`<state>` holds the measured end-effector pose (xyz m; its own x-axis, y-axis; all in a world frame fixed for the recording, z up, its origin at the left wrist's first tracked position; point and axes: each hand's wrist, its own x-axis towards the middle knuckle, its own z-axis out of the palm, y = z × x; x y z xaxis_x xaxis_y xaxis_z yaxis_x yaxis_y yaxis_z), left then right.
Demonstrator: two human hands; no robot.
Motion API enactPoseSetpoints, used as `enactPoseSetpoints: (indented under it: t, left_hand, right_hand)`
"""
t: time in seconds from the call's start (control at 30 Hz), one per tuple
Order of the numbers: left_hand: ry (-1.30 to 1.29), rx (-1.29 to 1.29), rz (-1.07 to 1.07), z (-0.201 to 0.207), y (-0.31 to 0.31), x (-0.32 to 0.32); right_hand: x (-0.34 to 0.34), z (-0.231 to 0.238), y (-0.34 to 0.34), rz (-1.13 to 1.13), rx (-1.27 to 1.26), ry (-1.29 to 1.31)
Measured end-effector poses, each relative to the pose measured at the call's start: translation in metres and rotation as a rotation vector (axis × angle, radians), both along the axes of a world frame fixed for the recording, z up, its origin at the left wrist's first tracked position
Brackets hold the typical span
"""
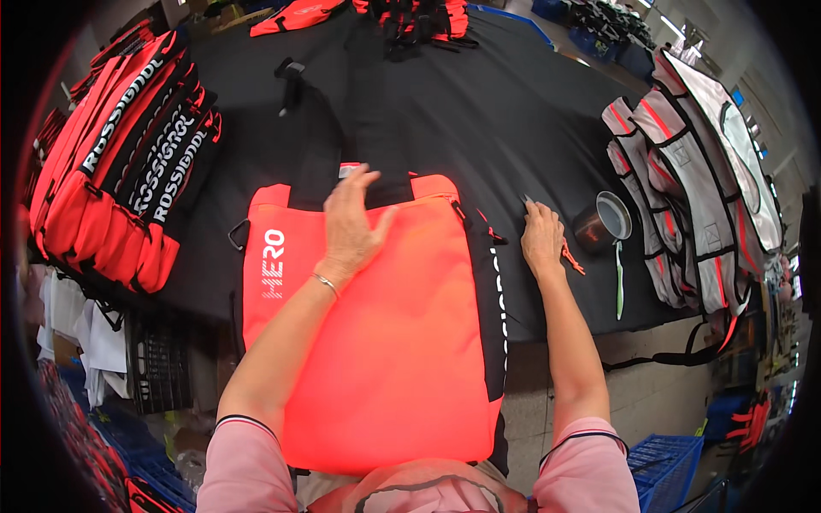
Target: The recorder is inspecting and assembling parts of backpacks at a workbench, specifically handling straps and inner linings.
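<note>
A bright red-orange bag point(385, 342) with black sides lies in front of me, its lower end towards my body. My left hand point(351, 229) rests near the bag's top edge, fingers stretched out and thumb apart, holding nothing. Black straps point(389, 137) run from the bag's top across the table. To the right of the bag, my right hand point(543, 237) is closed near the tabletop. A small pointed metal tip point(527, 199) sticks out past its fingers, and an orange cord point(573, 258) shows beside it; the rest of that tool is hidden in the palm.
Folded red and black bags point(111, 171) are stacked at the left, grey and white bags point(693, 171) at the right. A cup point(592, 231) and a thin brush-like stick point(619, 286) lie right of my right hand. More red bags point(419, 21) sit at the black-covered table's point(487, 103) far edge.
</note>
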<state>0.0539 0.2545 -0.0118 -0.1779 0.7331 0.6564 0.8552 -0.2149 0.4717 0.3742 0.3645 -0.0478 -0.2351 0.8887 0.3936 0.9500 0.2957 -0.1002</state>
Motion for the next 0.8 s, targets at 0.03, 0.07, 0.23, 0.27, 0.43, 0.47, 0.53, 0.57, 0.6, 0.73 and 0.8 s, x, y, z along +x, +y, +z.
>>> enactPoseSetpoints:
  t: [0.03,0.07,0.23,0.27,0.43,0.47,0.53,0.57,0.6,0.73,0.8]
  left_hand:
    - [0.112,-0.028,-0.045,0.004,0.0,0.012]
    - [0.107,-0.031,-0.043,0.001,0.002,0.026]
    - [0.151,-0.209,-0.196,0.002,-0.004,0.055]
    - [0.218,-0.121,-0.164,-0.008,-0.012,0.056]
    - [0.3,-0.146,-0.083,-0.019,-0.04,0.078]
    - [0.321,-0.148,-0.064,-0.019,-0.042,0.078]
    - [0.337,-0.141,-0.048,-0.018,-0.043,0.08]
    - [0.316,-0.146,-0.046,-0.018,-0.045,0.083]
    - [0.292,-0.153,-0.044,-0.02,-0.047,0.084]
    - [0.288,-0.232,-0.062,-0.019,-0.069,0.088]
    - [0.255,-0.23,-0.063,-0.017,-0.074,0.087]
  right_hand:
    - [0.002,0.0,-0.001,0.004,-0.003,-0.004]
    - [0.005,0.0,-0.001,0.005,-0.05,0.067]
    - [-0.001,0.021,-0.014,-0.067,-0.136,0.532]
    - [-0.005,0.036,-0.02,-0.076,-0.241,0.535]
    - [-0.033,0.054,-0.051,0.159,-0.053,0.666]
    - [-0.053,0.081,-0.067,0.055,-0.311,0.746]
    - [-0.071,0.075,-0.074,0.231,-0.187,0.666]
    - [-0.08,0.073,-0.077,0.314,-0.119,0.582]
    - [-0.083,0.065,-0.076,0.328,-0.125,0.505]
    - [-0.081,0.04,-0.063,0.356,-0.166,0.545]
    - [-0.08,0.04,-0.064,0.368,-0.221,0.628]
